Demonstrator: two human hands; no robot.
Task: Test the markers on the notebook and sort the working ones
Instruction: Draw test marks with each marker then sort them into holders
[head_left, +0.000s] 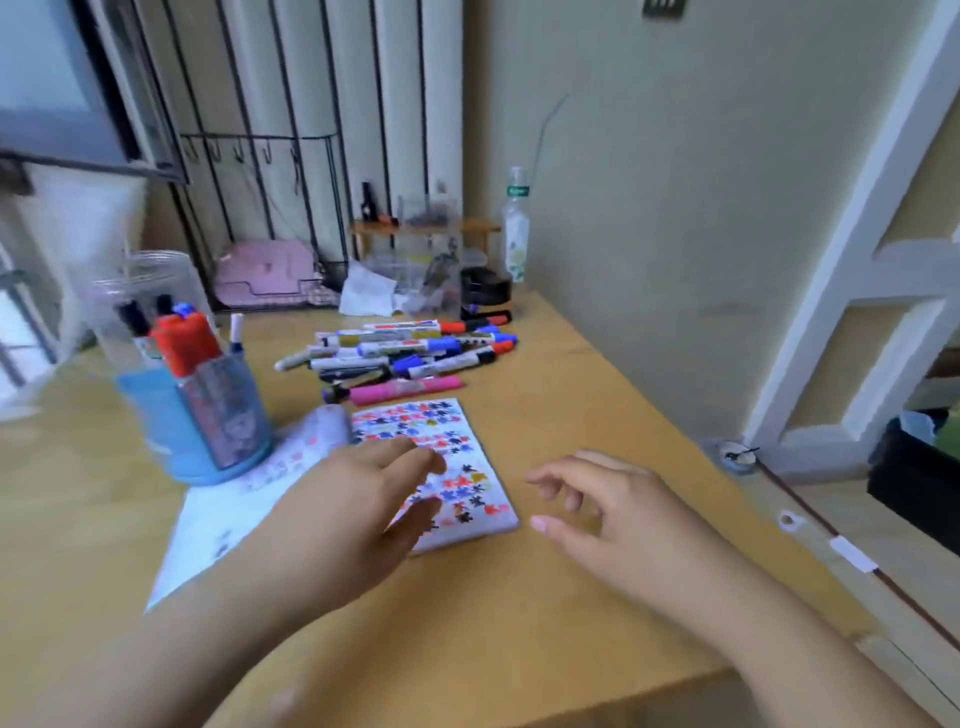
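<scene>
A small white notebook (470, 483) lies on the wooden table (519, 597), its page covered with red, blue and black test marks. My left hand (353, 509) rests flat over the notebook's left part, fingers straight. To the right of the notebook my right hand (597, 514) hovers above the table, fingers loosely bent, holding nothing. Behind the notebook sits a pile of markers (410, 353), with a pink marker (405, 389) nearest. A blue pen holder (202, 415) at the left holds several markers, one with a red cap.
A clear plastic jar (150, 291) stands behind the pen holder. White paper (218, 525) lies under the holder and my left arm. At the back are a wire rack (270, 218), a small wooden shelf (426, 228) and a bottle (516, 228). The table's right edge drops to the floor.
</scene>
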